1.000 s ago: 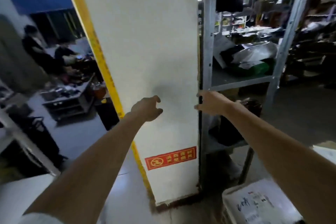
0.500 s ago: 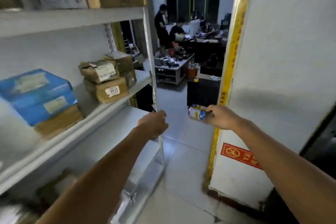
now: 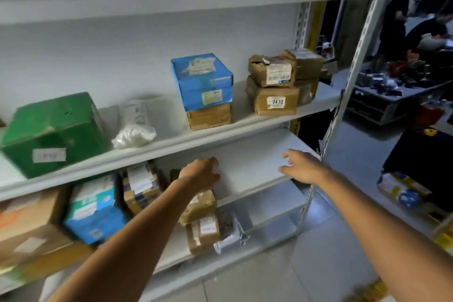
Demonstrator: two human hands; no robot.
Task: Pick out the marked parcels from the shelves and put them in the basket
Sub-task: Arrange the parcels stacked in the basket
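- Grey metal shelves (image 3: pixel 196 141) hold parcels: on the middle shelf a green box (image 3: pixel 54 130), a white bag (image 3: pixel 134 130), a blue box (image 3: pixel 203 81) and a brown box (image 3: pixel 275 102) labelled 0410.
- Under that shelf's front edge the left grip (image 3: pixel 201 174), fingers curled together on nothing, hangs just above a brown parcel (image 3: pixel 198 206) on the lower shelf.
- To its right the right grip (image 3: pixel 301 167), fingers apart, hovers over bare shelf, well apart from the parcels.

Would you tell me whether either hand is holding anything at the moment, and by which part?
Neither holds anything: the right hand is spread open, the left hand curled with nothing visible in it.
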